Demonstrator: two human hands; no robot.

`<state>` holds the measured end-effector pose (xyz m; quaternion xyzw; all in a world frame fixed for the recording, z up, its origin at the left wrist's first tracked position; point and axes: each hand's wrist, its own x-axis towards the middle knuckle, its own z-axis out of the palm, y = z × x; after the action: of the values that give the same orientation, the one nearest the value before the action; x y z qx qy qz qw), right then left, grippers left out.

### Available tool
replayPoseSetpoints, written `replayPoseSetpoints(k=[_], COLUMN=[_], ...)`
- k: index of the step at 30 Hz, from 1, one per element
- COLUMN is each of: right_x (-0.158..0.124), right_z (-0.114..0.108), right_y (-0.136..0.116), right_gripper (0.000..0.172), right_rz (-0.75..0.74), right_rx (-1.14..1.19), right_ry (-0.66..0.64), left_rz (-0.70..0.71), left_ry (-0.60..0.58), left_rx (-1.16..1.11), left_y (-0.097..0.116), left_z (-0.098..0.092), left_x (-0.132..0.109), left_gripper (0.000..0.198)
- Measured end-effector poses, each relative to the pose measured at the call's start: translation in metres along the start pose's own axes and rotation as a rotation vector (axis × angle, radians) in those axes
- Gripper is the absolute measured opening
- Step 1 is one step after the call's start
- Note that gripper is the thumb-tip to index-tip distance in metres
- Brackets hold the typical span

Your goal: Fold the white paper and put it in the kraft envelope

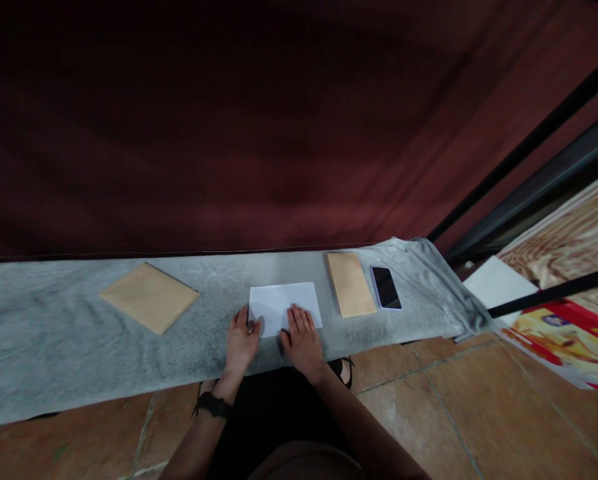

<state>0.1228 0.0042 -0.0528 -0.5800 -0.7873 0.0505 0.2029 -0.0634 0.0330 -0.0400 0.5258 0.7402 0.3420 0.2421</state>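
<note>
A white sheet of paper [283, 295], seemingly folded, lies on the grey cloth in front of me. My right hand [303, 339] rests flat on its lower right part, fingers stretched out. At the paper's lower left corner is my left hand [243, 340], its thumb over the edge and its fingers along the left side; whether it pinches the paper I cannot make out. Right of the paper lies a stack of brown envelopes or paper [351, 285]. Farther left, another brown envelope-like stack [149, 297] sits at an angle.
A phone [387, 288] with a dark screen lies right of the brown stack. Grey cloth [219, 280] covers the long narrow table. A dark red curtain [279, 167] hangs behind it. Black bars [553, 293] and a printed box [569, 340] stand at the right, above a tiled floor [403, 393].
</note>
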Motion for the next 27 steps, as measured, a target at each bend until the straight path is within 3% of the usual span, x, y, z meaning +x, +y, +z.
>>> replayPoseSetpoints(k=[4, 7, 9, 11, 14, 16, 19, 22, 24, 27], right_x=[-0.004, -0.001, 0.008, 0.022, 0.046, 0.058, 0.060, 0.047, 0.033, 0.010], right_z=[-0.002, -0.010, -0.020, -0.035, -0.060, -0.070, -0.065, -0.044, -0.032, -0.029], right_y=[-0.006, -0.010, -0.015, -0.021, -0.031, -0.038, -0.044, -0.040, -0.032, -0.016], right_gripper=[0.068, 0.069, 0.061, 0.052, 0.046, 0.053, 0.061, 0.060, 0.053, 0.042], right_rz=[-0.013, -0.011, 0.038, 0.120, 0.248, 0.377, 0.559, 0.738, 0.833, 0.851], right_rx=[0.043, 0.094, 0.192, 0.399, 0.933, 1.250, 1.537, 1.611, 1.598, 1.606], right_ry=[-0.031, -0.046, -0.033, 0.014, 0.113, 0.133, 0.149, 0.102, 0.028, -0.173], left_rz=[-0.274, -0.272, -0.228, -0.159, -0.129, -0.225, -0.336, -0.257, -0.180, -0.121], left_ry=[-0.049, -0.121, -0.189, -0.220, -0.179, -0.145, -0.239, -0.296, -0.228, -0.134], left_rx=[-0.341, -0.454, -0.590, -0.707, -0.806, -0.802, -0.844, -0.827, -0.701, -0.495], left_y=[0.009, 0.029, 0.049, 0.069, 0.082, 0.079, 0.061, 0.041, 0.027, 0.008], left_z=[-0.004, -0.015, -0.027, -0.040, -0.054, -0.055, -0.043, -0.024, -0.015, -0.009], left_x=[0.009, 0.002, -0.006, -0.014, -0.018, -0.019, -0.021, -0.022, -0.018, -0.006], left_gripper=[0.056, 0.052, 0.053, 0.060, 0.062, 0.058, 0.059, 0.060, 0.057, 0.053])
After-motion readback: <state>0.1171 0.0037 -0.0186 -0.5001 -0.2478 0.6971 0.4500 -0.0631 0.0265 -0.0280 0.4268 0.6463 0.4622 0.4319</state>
